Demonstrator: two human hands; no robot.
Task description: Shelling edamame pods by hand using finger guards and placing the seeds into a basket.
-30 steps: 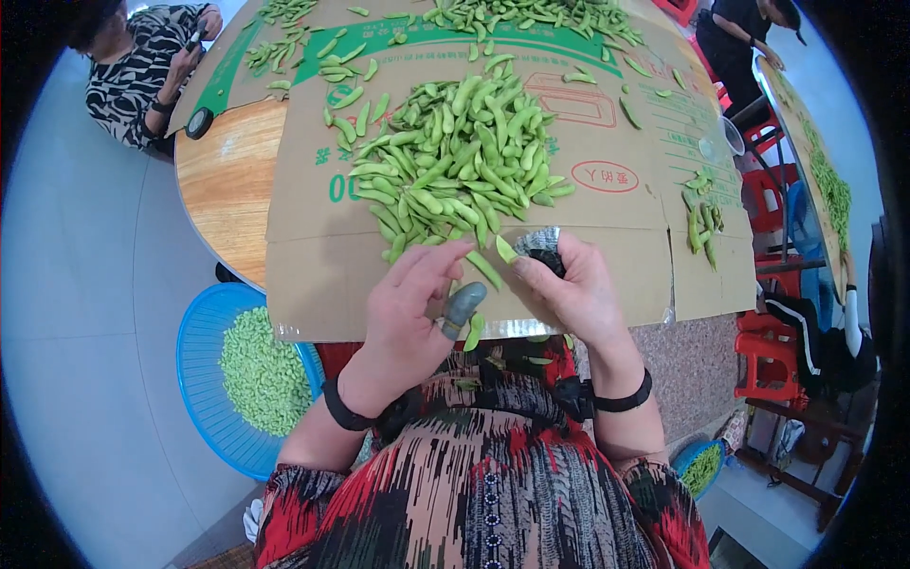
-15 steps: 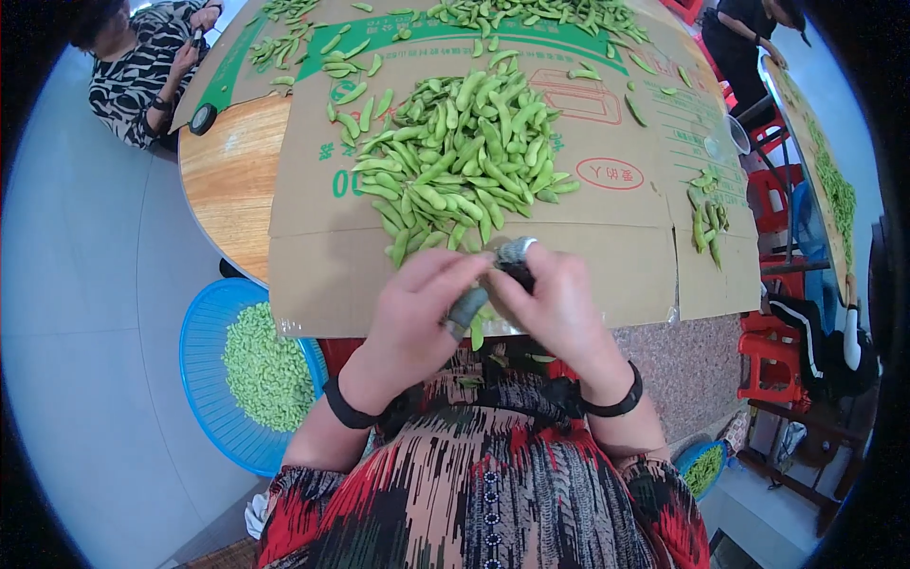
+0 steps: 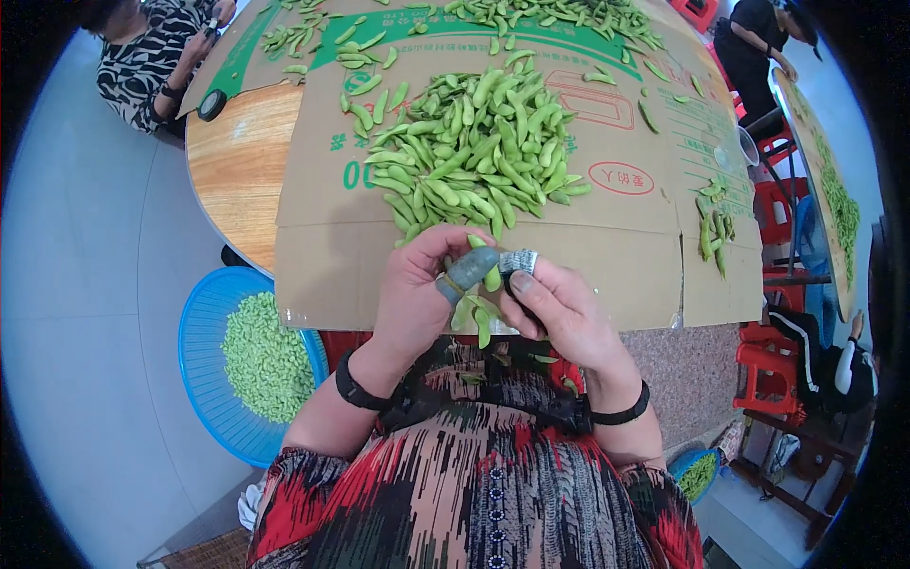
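Note:
My left hand [image 3: 412, 289] is closed on a green edamame pod [image 3: 492, 279], its thumb in a grey-green cover pressing across the pod. Close against it, my right hand [image 3: 569, 313] is curled with the thumb against the index finger, which wears a grey knitted cover and something black. Whether anything sits in the right fingers is hidden. Just below both hands, more pods [image 3: 483, 327] show at the cardboard's near edge; I cannot tell whether they are held. Beyond my hands, a large heap of edamame pods [image 3: 474, 152] lies on the flattened cardboard [image 3: 351, 266].
A blue basket [image 3: 204, 370] of shelled green beans [image 3: 265, 356] stands at lower left. Wooden tabletop [image 3: 237, 161] shows left of the cardboard. More pods [image 3: 559, 19] lie at the far side, and a few withered ones [image 3: 716, 232] at right. Two people sit across; red stools [image 3: 768, 370] stand right.
My hands have drawn slightly apart and turned. A pod now shows under the left thumb, where the fingertips met before. The whole view has shifted a little.

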